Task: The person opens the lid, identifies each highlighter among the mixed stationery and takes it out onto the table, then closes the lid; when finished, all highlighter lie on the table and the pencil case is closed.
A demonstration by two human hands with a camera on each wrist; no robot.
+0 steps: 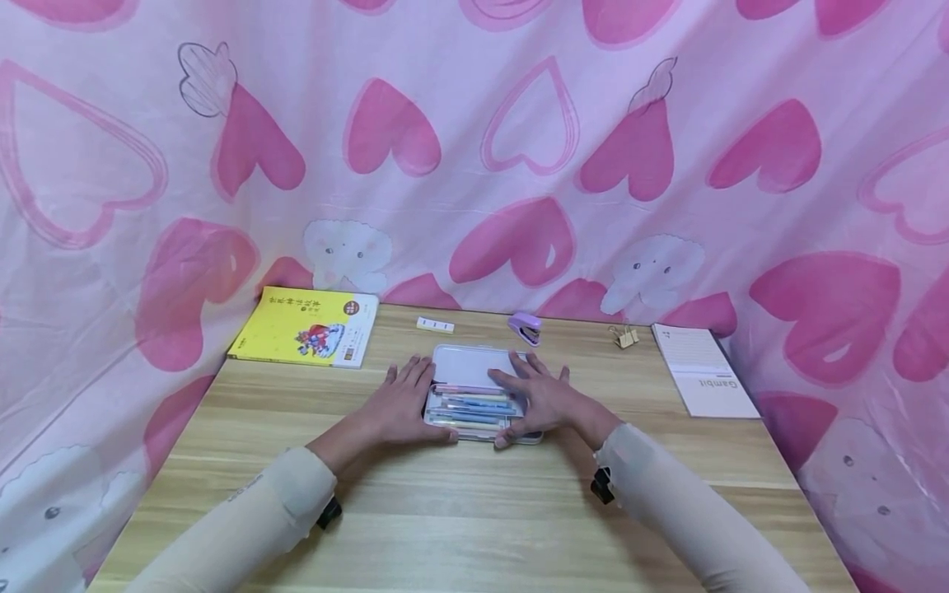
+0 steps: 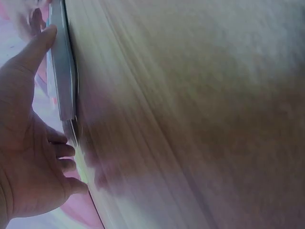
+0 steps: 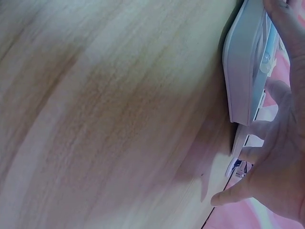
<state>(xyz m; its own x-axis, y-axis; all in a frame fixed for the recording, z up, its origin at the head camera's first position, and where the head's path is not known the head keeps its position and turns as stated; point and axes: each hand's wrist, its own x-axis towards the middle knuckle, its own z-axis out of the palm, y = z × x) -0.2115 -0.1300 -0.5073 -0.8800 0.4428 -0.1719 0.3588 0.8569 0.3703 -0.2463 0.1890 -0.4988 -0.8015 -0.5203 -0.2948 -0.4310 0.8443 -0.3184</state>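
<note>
An opened pencil case [image 1: 467,365] lies on the table, its pale lid folded back toward the far side. Several pens [image 1: 474,405] in pastel colours fill its near half. At the left side my left hand [image 1: 399,408] touches the case, thumb along the front edge and fingers extended forward. From the right, my right hand [image 1: 547,401] spreads its fingers over the lid and side, with the thumb at the front edge. Both wrist views show the case's side wall [image 2: 63,71] close to a thumb; in the right one, the wall [image 3: 240,71] stands beside spread fingers.
Behind the case lie a small white block [image 1: 435,325] with dark marks, a purple stapler [image 1: 525,327] and a gold binder clip [image 1: 624,336]. A yellow book [image 1: 296,325] is at the back left, a white notepad [image 1: 704,371] at the right. A pink heart-patterned curtain [image 1: 319,107] surrounds the table.
</note>
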